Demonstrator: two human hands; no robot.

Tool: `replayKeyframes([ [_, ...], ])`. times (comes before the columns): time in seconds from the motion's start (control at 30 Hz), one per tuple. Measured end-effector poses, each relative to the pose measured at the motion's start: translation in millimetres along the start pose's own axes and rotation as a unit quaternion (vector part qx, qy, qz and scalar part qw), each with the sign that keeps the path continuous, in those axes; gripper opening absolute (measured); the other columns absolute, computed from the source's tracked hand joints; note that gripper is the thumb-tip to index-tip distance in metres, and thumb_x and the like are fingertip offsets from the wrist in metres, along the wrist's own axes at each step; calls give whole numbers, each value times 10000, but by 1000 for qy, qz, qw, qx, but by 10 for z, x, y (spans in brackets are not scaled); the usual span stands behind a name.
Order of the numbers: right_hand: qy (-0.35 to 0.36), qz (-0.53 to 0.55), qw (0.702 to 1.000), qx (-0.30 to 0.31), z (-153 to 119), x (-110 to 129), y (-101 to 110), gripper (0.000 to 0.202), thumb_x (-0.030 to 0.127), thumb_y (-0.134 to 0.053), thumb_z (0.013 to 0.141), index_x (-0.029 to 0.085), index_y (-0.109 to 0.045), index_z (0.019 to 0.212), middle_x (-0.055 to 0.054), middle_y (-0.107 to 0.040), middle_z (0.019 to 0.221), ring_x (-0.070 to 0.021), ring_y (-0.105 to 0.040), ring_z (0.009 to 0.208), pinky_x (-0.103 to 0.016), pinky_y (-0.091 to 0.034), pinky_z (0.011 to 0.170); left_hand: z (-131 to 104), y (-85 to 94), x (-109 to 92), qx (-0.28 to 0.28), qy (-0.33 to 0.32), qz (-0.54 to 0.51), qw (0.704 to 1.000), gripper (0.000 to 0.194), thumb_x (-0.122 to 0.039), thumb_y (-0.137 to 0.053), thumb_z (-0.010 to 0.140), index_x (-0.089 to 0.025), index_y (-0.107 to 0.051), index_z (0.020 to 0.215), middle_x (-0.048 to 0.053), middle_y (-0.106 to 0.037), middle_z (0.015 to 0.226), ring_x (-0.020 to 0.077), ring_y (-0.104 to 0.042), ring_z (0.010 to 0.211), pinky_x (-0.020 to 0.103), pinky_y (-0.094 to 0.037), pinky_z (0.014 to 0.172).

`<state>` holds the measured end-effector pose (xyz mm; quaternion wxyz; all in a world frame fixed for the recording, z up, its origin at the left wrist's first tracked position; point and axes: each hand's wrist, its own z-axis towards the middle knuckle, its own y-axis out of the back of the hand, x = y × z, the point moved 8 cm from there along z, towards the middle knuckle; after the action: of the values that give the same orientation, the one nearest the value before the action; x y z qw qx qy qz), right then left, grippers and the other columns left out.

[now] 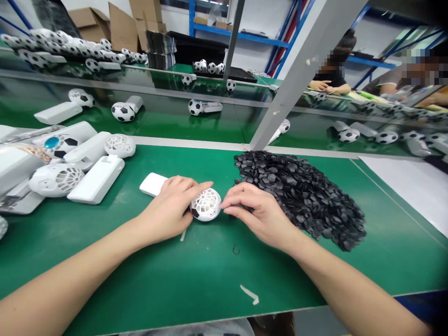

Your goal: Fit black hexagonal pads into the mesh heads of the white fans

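Note:
A white handheld fan with a football-patterned round head (206,205) lies on the green table in front of me. My left hand (175,203) is wrapped over its neck, thumb and fingers pressing the head; the white handle (152,185) sticks out on the far left of that hand. One black patch shows on the head's lower left side. My right hand (257,210) is pinched at the head's right edge, and whatever is between its fingertips is hidden. Just beyond that hand spreads a heap of small black plastic patches (297,196).
Several white fans (96,179) are piled at the left. Behind a metal rail, a green conveyor (161,126) carries more football-headed fans. A grey post (290,79) rises beyond the black heap. White sheet (409,186) at right; co-workers (332,70) sit across, upper right.

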<state>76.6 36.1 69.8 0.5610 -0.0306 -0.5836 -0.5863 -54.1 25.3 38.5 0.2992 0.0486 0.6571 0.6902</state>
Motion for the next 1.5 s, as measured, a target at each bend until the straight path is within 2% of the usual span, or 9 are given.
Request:
replayKeyframes([
  [0.23,-64,76,995,30,-34,-51,-110,71,176,-565,811,191,-628,842,5,-642,806,-111,-580,731,-224,-458,668,-22,-7,-11,10,31,-26,999,706,-421,-613,687,-235,-341,1311,56,-516,1104,251,-421,1069,482,-178,1025],
  [0.4,-64,98,993,20,-36,-59,-204,82,176,-595,793,201,-664,830,1,-646,801,-117,-582,747,-250,-454,710,-4,-3,-12,-20,68,-33,997,780,-636,-581,632,-213,-414,1267,68,-544,1063,259,-447,1075,498,-153,1041],
  [0.67,-89,104,990,-24,15,-169,-207,69,172,-676,708,182,-611,688,-7,-536,821,-135,-534,823,-278,-436,741,13,26,-25,-40,85,-55,994,625,-562,-590,659,-223,-508,1178,50,-578,1007,240,-493,1019,492,-174,1038],
  [0.8,-123,124,985,4,77,-208,-246,166,185,-694,674,189,-544,746,-18,-517,1015,-161,-492,990,-280,-437,765,37,17,-33,-36,91,-88,991,563,-484,-625,657,-219,-528,1145,36,-579,966,225,-506,988,482,-174,1043],
  [0.97,-145,56,985,73,54,-252,-196,184,248,-663,715,193,-523,822,1,-551,864,-132,-522,806,-240,-424,649,37,-10,-66,-20,37,-98,994,582,-469,-628,674,-224,-481,1181,49,-562,1031,230,-490,1027,511,-136,1054],
  [1.13,-163,-128,967,146,-36,-415,-170,124,197,-665,718,204,-604,825,3,-571,810,-122,-525,699,-250,-407,643,11,4,-62,14,14,-93,995,692,-535,-655,627,-184,-463,1192,99,-525,1197,308,-286,1256,547,-69,1063],
  [1.3,-169,-169,957,165,-76,-428,-181,141,177,-634,756,188,-600,892,-30,-579,884,-139,-555,746,-255,-427,670,-86,-78,-144,100,37,-137,985,675,-288,-589,739,-261,-277,1336,62,-318,1408,297,-53,1345,564,-197,1030],
  [1.4,-176,-186,953,159,-97,-419,-137,216,153,-642,745,176,-587,953,-51,-575,930,-151,-560,779,-266,-434,691,-113,-115,-170,68,59,-178,980,688,-331,-580,753,-252,-237,1344,63,-217,1449,281,-2,1350,526,-238,1039],
  [1.5,-179,-170,954,169,-109,-423,-133,117,117,-618,750,168,-601,854,-32,-592,832,-139,-555,725,-250,-431,655,-99,-146,-189,49,47,-202,977,570,-298,-547,779,-244,-313,1296,65,-266,1425,269,-21,1351,516,-225,1053],
])
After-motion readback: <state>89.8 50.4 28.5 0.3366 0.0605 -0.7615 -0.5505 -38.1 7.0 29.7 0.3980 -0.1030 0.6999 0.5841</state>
